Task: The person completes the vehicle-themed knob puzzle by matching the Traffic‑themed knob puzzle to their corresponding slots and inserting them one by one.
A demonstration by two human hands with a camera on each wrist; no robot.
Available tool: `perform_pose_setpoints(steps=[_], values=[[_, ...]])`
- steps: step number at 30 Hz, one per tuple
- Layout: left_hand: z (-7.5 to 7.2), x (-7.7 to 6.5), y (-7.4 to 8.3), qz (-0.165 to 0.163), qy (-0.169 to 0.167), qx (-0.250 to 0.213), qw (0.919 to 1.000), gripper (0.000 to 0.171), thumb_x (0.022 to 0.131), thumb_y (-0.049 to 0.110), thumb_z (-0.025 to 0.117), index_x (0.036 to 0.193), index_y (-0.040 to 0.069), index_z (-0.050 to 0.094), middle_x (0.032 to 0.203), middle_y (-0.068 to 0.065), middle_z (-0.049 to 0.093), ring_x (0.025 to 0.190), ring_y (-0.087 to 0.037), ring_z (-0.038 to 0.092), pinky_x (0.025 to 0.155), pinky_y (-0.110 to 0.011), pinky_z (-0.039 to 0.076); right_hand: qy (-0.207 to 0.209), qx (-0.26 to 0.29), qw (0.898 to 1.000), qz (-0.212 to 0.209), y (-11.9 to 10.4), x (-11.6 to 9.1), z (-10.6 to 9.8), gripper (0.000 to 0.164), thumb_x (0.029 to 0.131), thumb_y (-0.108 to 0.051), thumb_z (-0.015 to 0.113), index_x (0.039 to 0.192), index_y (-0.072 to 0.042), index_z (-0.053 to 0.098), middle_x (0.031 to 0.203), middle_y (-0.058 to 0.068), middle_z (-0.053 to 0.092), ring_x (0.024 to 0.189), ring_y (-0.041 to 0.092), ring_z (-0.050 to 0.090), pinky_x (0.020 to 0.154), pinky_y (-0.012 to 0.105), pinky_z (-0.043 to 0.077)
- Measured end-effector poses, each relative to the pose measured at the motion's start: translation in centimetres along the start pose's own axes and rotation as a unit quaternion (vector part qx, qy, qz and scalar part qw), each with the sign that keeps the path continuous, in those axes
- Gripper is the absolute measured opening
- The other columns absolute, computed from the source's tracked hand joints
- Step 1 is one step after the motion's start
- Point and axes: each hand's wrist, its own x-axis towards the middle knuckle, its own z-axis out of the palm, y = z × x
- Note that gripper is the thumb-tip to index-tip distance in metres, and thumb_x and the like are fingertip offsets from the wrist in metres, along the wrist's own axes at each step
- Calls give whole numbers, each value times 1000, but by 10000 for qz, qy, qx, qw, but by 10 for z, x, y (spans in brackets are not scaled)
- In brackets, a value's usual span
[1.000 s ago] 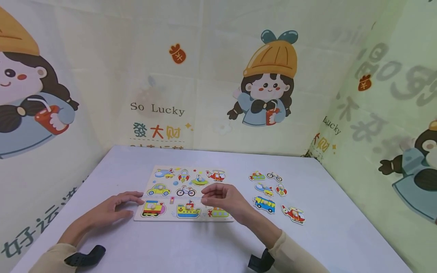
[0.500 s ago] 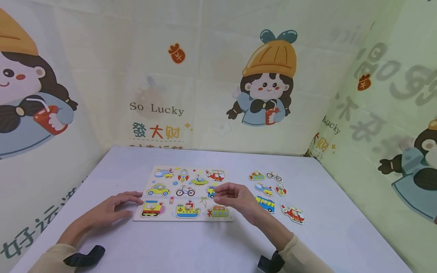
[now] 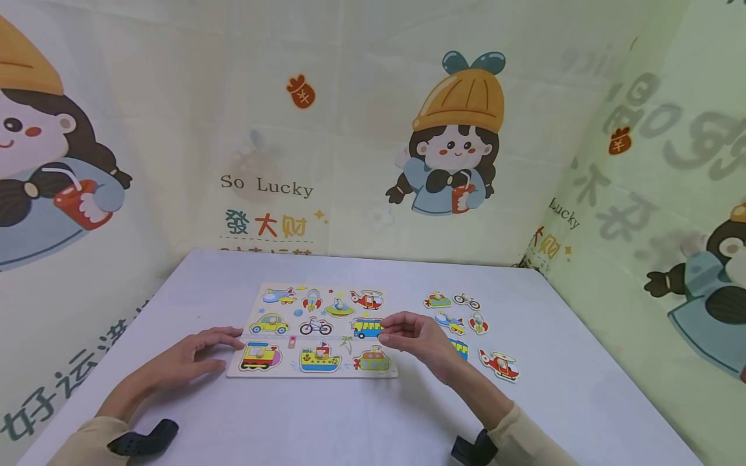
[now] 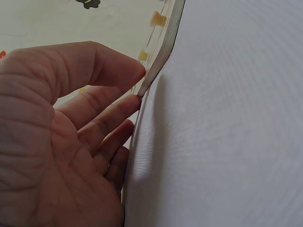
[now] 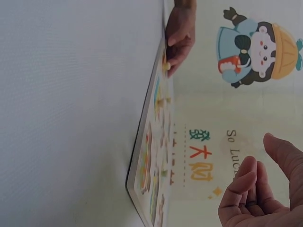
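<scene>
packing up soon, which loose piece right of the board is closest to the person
The loose red helicopter right of the board: it lies lowest in the head view, while the loose bus, plane, rocket, bicycle and submarine lie farther back.

The board (image 3: 291,364) between the left hand (image 3: 185,358) and the right hand (image 3: 415,340) looks like wood, its printed face smooth with a faint sheen, its cut edge pale and plain. Its knobs (image 4: 158,19), nearest the left hand, seem smooth wood or plastic. The loose pieces (image 3: 501,367) beyond the right hand look like the same printed board. Beneath both hands, the white table covering (image 3: 326,421) is matt, finely woven-looking cloth. Behind them, the backdrop (image 3: 361,162) is thin, lightly creased printed cloth. Above the wrists, the sleeves (image 3: 527,440) are matt fabric.
</scene>
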Motion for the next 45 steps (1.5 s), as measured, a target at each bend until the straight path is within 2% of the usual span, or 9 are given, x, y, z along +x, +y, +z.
perform_pose_setpoints(steps=[4,9,29,37,45], values=[[0,0,0,5,-19,-188,9998,30,93,20,73,122,24,71,146,-16,57,137,-49,41,104,-70,42,44,-114,9999,30,0,-1,-3,49,86,-24,84,122,3,66,107,4,74,97,18,69,88,24,56],[1,1,-1,-19,-37,-355,9994,30,92,19,73,122,22,71,147,-19,56,138,-52,39,105,-73,39,153,-339,9993,12,4,-3,-8,52,86,-25,84,124,4,65,107,5,73,97,20,68,87,24,56],[2,2,-1,-94,-112,-351,9993,30,92,20,74,122,21,72,147,-21,55,139,-53,39,103,-75,39,503,-907,9946,-35,16,-12,-33,48,85,-26,84,120,2,67,103,6,73,92,21,66,79,22,56],[1,1,-2,8,-55,-310,9995,30,92,20,74,122,22,72,146,-20,56,137,-52,40,103,-74,40,616,-1107,9918,-165,21,-17,-45,46,86,-24,84,119,2,67,102,8,73,90,20,68,79,22,57],[1,0,0,64,13,-322,9995,29,92,20,74,121,22,72,145,-20,57,136,-53,39,102,-75,39,811,-1149,9900,-63,26,-23,-59,46,85,-21,84,119,4,66,100,8,72,87,16,68,79,23,57]])
